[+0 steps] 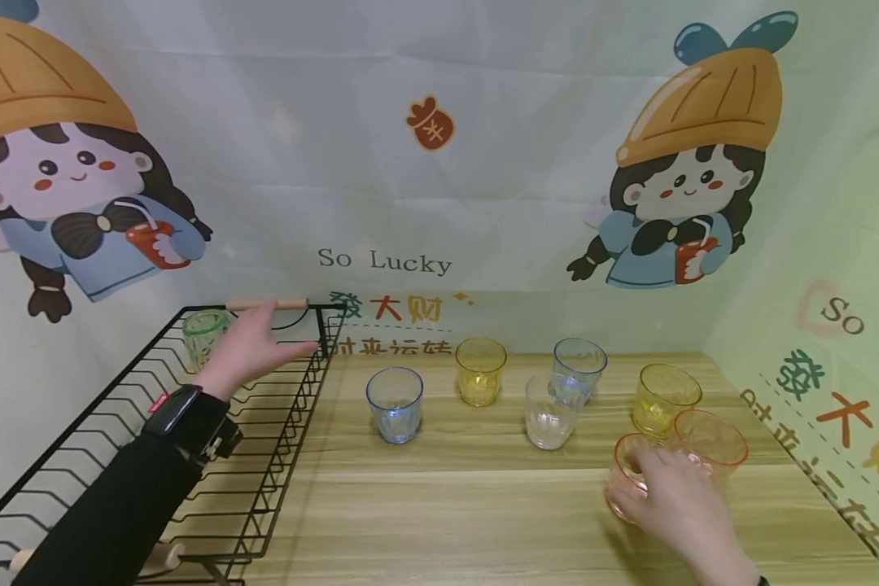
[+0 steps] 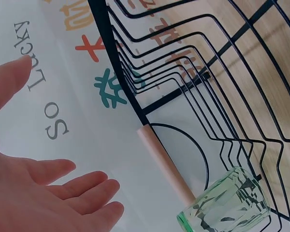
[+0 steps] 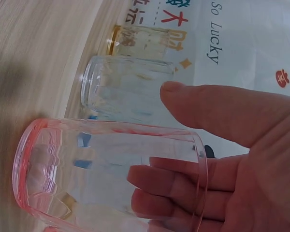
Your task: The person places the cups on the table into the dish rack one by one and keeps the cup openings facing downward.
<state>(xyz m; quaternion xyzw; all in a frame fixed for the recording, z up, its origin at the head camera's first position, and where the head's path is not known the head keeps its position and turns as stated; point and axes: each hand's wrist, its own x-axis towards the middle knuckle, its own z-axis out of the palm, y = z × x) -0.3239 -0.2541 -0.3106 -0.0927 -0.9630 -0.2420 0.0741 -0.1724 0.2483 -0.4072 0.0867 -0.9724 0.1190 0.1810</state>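
My left hand (image 1: 252, 346) hovers over the black wire rack (image 1: 223, 558), its fingers spread and nothing held. A green glass (image 2: 227, 205) lies close by in the rack, apart from the fingers in the left wrist view. At the right, my right hand (image 1: 677, 496) is at the nearer pink-rimmed glass (image 3: 106, 159), which stands on the table. Its thumb is clear of the wall in the right wrist view, while the other fingers show through the glass; whether they touch it I cannot tell. Another pink-rimmed glass (image 1: 725, 443) stands just beyond this hand.
Across the wooden table (image 1: 439, 521) stand a blue-rimmed glass (image 1: 395, 407), a yellow glass (image 1: 480, 374), a clear glass (image 1: 549, 419), another blue-rimmed glass (image 1: 582, 362) and a second yellow glass (image 1: 662, 395). The rack has wooden handles (image 1: 289, 304). A printed cloth (image 1: 513, 163) hangs behind.
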